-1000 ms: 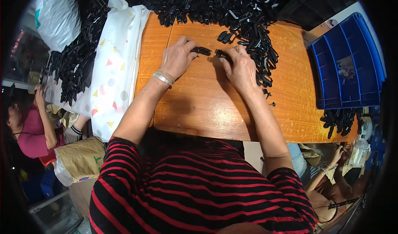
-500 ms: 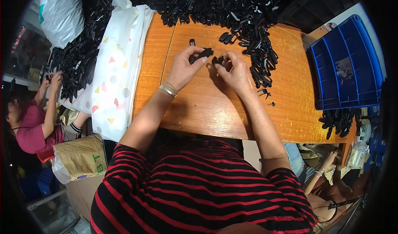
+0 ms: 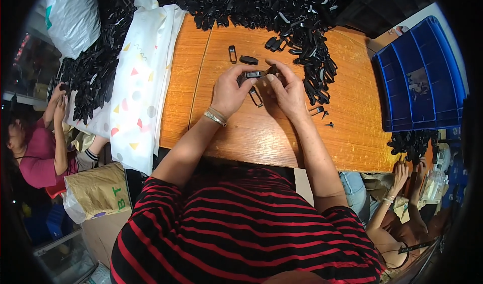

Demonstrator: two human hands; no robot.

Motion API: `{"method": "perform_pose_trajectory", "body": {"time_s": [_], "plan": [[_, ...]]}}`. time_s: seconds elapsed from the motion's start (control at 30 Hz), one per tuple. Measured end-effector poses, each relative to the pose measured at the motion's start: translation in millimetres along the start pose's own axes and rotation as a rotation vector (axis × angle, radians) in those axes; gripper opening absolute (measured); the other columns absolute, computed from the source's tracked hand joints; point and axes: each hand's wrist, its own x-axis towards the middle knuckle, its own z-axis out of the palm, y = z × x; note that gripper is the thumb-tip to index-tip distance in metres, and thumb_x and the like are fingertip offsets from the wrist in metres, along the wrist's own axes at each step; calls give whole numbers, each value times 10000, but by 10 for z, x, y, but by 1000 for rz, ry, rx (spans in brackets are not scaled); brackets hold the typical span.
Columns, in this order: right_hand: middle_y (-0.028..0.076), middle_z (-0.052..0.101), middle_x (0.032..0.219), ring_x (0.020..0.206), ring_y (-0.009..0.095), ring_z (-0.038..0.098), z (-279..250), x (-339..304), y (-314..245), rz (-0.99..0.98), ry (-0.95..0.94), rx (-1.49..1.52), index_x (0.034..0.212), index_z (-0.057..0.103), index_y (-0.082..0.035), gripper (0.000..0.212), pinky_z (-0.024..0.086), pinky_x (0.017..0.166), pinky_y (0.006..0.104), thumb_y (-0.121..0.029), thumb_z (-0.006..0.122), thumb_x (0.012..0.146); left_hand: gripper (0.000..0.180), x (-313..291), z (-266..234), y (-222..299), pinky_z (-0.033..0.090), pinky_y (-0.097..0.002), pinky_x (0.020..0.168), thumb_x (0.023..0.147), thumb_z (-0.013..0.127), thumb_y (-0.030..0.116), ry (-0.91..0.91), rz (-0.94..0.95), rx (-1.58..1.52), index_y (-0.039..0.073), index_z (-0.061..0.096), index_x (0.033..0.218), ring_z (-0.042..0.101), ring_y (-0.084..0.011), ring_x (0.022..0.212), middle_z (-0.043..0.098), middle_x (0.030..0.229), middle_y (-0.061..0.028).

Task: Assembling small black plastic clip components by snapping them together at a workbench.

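Over the wooden table, my left hand [image 3: 232,91] is closed on a small black plastic part with a shiny frame [image 3: 254,75]. Facing it, my right hand [image 3: 289,92] pinches at the other end, where a small dark piece shows between the fingers; its exact shape is hidden. Just beyond my fingers lies a dark oblong piece [image 3: 249,60]. To its left rests a narrow open black frame [image 3: 232,54]. Another open black frame [image 3: 256,97] lies on the wood between my two hands.
A large heap of black plastic parts [image 3: 246,5] covers the table's far side and trails down the right. Small black pins [image 3: 326,114] lie near my right forearm. A patterned white sheet [image 3: 138,88] borders the left, a blue crate [image 3: 421,78] the right. Two people work at either side.
Both hands have shifted slightly nearer to me and now meet at one framed part. The dark oblong piece now lies on the table beyond them, and an open frame shows between my hands.
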Motion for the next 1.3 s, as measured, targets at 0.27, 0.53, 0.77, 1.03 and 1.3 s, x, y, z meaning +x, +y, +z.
{"method": "perform_pose_trajectory", "body": {"time_s": [0.27,0.53,0.77,1.03,1.3], "plan": [[56,669,881,751,109,616,98,-23,-245,-239,109,-268,1177,616,-43,289,497,671,229,-49,643,890,218,-49,-108,57,483,-208,665,836,692,23,-31,-79,-259,16,640,1047,576,-65,737,643,873,-6],[46,633,814,691,89,569,255,-77,-343,-53,154,118,955,668,20,111,442,586,214,-64,666,882,226,-107,-64,104,368,-159,528,880,672,87,-47,-284,-903,41,620,1095,457,-13,587,616,827,31],[113,643,798,673,175,622,247,-71,-302,-207,230,-95,924,687,9,85,478,601,270,-39,657,860,210,-164,28,114,384,-159,534,927,622,120,64,-245,-902,50,607,1124,464,-23,598,606,853,27],[158,623,842,732,313,620,262,-105,-369,-330,192,-255,1012,656,-6,151,494,643,353,-29,615,868,267,-154,35,218,391,-164,519,967,561,139,35,-219,-806,41,584,1214,498,-31,621,596,799,24],[135,606,851,707,248,609,265,-131,-424,-372,165,-147,1072,636,3,211,480,608,319,-42,633,865,280,-164,-7,249,406,-152,528,967,554,109,45,-142,-756,26,592,1232,508,-20,620,605,788,33]]}}
